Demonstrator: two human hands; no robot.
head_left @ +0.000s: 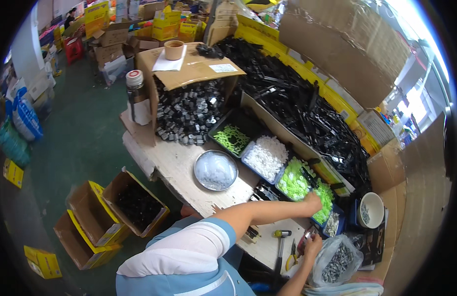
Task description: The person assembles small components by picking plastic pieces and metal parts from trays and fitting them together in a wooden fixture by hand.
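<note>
My left arm reaches across the worktop, and my left hand [313, 203] is at the bin of bright green plastic parts [324, 194], fingers curled in. What they pinch, if anything, is too small to make out. Nearer me, my right hand [313, 244] is closed around a small piece with red and silver on it, mostly covered by the fingers. A hammer [280, 251] with a yellow-and-black head and yellow-handled pliers [291, 257] lie just left of it. To its right sits a clear plastic bag of grey metal screws [338, 265].
Bins of white parts [267, 157] and green discs [293, 180] line the worktop, with a metal dish [215, 170] beside them. Behind lies a heap of long black parts [297, 106]. A cardboard box of small dark pieces [191, 111], a bottle [135, 91] and a white bowl [371, 209] stand around.
</note>
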